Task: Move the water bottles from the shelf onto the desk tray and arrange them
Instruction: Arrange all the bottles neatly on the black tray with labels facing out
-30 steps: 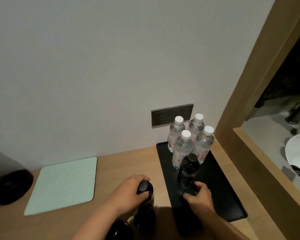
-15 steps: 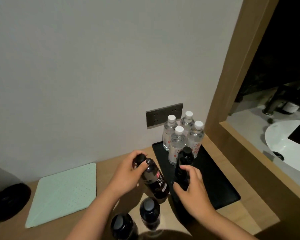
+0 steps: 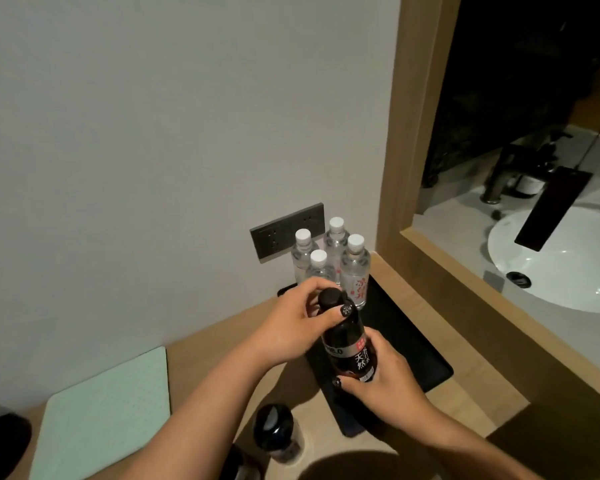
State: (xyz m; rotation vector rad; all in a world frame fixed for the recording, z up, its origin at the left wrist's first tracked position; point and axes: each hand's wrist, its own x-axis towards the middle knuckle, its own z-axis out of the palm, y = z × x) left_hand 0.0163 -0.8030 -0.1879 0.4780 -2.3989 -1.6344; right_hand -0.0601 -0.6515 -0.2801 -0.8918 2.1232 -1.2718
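A black bottle (image 3: 347, 336) with a black cap and a printed label is held tilted over the black tray (image 3: 416, 344). My left hand (image 3: 291, 323) grips its neck just below the cap. My right hand (image 3: 385, 379) grips its lower body. Several clear water bottles (image 3: 355, 268) with white caps stand together at the tray's back end by the wall. A second black bottle (image 3: 278, 434) stands on the wooden desk in front of the tray, and the top of a third (image 3: 239, 462) shows at the bottom edge.
A pale green mat (image 3: 101, 410) lies on the desk at the left, with a dark round object (image 3: 0, 441) beyond it. A grey socket plate (image 3: 286, 230) sits on the wall. A wooden frame (image 3: 416, 133) borders the right side, with a white sink (image 3: 561, 265) behind it.
My left hand has carried the black bottle to the right, over the tray. My right hand has moved onto that bottle's lower part. The view has shifted closer.
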